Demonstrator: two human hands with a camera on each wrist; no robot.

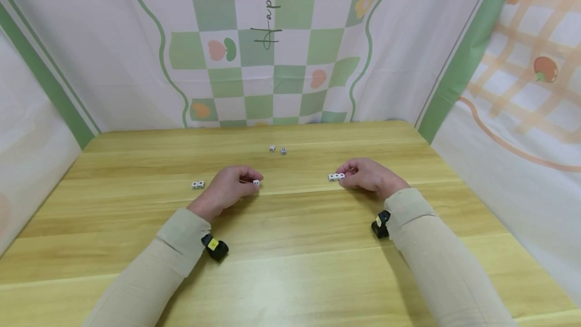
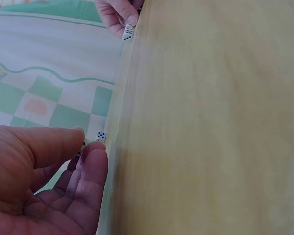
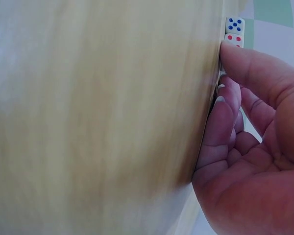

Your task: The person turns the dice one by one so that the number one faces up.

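Note:
My left hand (image 1: 230, 188) pinches a single white die (image 1: 256, 182) between thumb and fingertips, left of the table's middle. In the left wrist view its spotted face is partly hidden by the fingers. To the left of that hand, a pair of dice (image 1: 197, 184) sits side by side on the table. At the right, three white dice (image 1: 336, 177) stand in a touching row. My right hand (image 1: 369, 175) holds the near-right end of this row with thumb and fingers. In the right wrist view, a blue-spotted die (image 3: 234, 25) and a red-spotted die (image 3: 232, 39) show past the thumb.
Two loose dice lie farther back, one (image 1: 272, 148) slightly left of the other (image 1: 283, 151). The wooden table (image 1: 281, 246) ends at a patterned cloth (image 1: 254, 85) behind, with cloth along both sides too. Each wrist wears a small black camera (image 1: 217, 249).

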